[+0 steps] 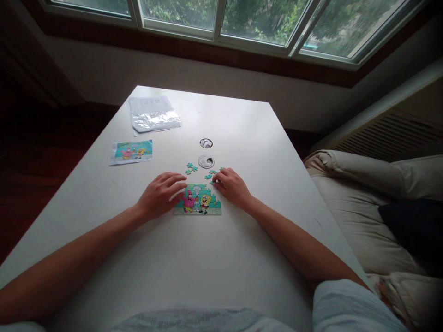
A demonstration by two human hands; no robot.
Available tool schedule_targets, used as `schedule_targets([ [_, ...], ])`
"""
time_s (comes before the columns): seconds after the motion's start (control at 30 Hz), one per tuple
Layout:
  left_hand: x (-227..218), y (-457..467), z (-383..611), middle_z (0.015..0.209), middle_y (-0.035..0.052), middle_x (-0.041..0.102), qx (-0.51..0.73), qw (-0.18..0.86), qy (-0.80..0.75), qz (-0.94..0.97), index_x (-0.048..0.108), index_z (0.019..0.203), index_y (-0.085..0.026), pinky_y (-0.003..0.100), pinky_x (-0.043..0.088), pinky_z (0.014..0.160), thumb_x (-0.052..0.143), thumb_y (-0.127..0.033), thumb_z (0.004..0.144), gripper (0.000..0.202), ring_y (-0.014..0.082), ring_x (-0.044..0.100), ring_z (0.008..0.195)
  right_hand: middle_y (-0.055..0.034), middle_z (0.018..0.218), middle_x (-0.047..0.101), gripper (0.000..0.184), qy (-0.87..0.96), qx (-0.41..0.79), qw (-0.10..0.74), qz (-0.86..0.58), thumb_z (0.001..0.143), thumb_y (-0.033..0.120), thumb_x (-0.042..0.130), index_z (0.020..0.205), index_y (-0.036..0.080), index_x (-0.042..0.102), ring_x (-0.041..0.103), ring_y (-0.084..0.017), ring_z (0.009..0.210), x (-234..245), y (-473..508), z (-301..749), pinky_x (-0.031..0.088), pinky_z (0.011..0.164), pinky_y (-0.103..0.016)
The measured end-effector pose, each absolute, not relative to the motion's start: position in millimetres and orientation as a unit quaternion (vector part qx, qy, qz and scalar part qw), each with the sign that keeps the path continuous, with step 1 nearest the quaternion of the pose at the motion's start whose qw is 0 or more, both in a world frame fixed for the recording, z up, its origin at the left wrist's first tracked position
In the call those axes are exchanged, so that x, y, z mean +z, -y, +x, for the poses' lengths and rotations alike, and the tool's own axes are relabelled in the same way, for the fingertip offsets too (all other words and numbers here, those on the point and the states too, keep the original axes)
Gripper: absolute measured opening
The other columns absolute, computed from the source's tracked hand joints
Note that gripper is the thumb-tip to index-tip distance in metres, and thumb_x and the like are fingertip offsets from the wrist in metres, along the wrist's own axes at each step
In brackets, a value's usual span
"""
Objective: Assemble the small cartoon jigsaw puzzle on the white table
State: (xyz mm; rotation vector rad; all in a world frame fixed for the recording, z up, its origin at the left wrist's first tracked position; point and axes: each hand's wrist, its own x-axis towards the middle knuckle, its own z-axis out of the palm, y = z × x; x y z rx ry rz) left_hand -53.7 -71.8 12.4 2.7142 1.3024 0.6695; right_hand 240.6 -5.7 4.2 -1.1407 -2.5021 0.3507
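Observation:
A small cartoon jigsaw puzzle (198, 201) lies on the white table (194, 258), nearly whole except for its upper right corner. My left hand (159, 194) rests on the puzzle's left edge with fingers stretched flat. My right hand (231, 186) sits at the puzzle's upper right corner, fingertips pinched on a teal piece there. Several loose teal pieces (191, 168) lie just beyond the puzzle.
A printed reference picture (131, 151) lies at left. A clear plastic bag on paper (152, 115) sits farther back. Two round metal lids (206, 161) lie behind the pieces. A cushioned seat (374, 203) is to the right, windows ahead.

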Motion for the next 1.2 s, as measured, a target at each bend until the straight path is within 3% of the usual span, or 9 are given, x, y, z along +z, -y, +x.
schedule_targets([
  [0.17, 9, 66, -64, 0.123, 0.0052, 0.071, 0.249, 0.009, -0.491, 0.835, 0.071, 0.110, -0.024, 0.049, 0.047, 0.104, 0.051, -0.027, 0.099, 0.023, 0.0265, 0.061, 0.120, -0.0063, 0.097, 0.062, 0.005, 0.886, 0.144, 0.186, -0.400, 0.096, 0.021, 0.062, 0.099, 0.023, 0.065, 0.053, -0.022, 0.094, 3, 4, 242, 0.044, 0.085, -0.035],
  [0.37, 4, 66, -62, 0.121, 0.0054, 0.072, 0.235, 0.040, -0.488, 0.840, 0.073, 0.108, -0.024, 0.047, 0.049, 0.102, 0.051, -0.028, 0.099, 0.024, 0.0260, 0.062, 0.118, -0.0064, 0.097, 0.060, 0.003, 0.883, 0.147, 0.193, -0.403, 0.095, 0.023, 0.064, 0.097, 0.022, 0.064, 0.052, -0.022, 0.094, 1, 3, 242, 0.042, 0.085, -0.035],
  [0.8, 12, 76, -48, 0.138, 0.0076, 0.063, 0.199, 0.119, -0.332, 0.914, 0.063, 0.131, -0.027, 0.045, 0.045, 0.112, 0.055, -0.035, 0.100, 0.032, 0.0250, 0.055, 0.132, -0.0058, 0.093, 0.068, 0.014, 0.882, 0.149, 0.228, -0.383, 0.098, 0.020, 0.055, 0.093, 0.022, 0.068, 0.055, -0.021, 0.089, 9, -6, 237, 0.039, 0.083, -0.034],
  [1.0, 13, 75, -48, 0.131, 0.0062, 0.067, 0.198, 0.112, -0.357, 0.906, 0.067, 0.120, -0.026, 0.043, 0.046, 0.110, 0.052, -0.034, 0.102, 0.025, 0.0234, 0.058, 0.124, -0.0062, 0.092, 0.068, 0.015, 0.870, 0.157, 0.248, -0.396, 0.097, 0.019, 0.055, 0.094, 0.023, 0.070, 0.056, -0.022, 0.089, 14, -18, 246, 0.041, 0.082, -0.036],
  [1.2, 13, 75, -48, 0.119, 0.0060, 0.070, 0.212, 0.085, -0.387, 0.893, 0.068, 0.109, -0.023, 0.044, 0.044, 0.108, 0.051, -0.031, 0.102, 0.020, 0.0228, 0.061, 0.115, -0.0071, 0.099, 0.068, 0.016, 0.891, 0.162, 0.229, -0.356, 0.095, 0.021, 0.062, 0.107, 0.025, 0.072, 0.056, -0.023, 0.095, 14, -30, 231, 0.044, 0.084, -0.036],
])
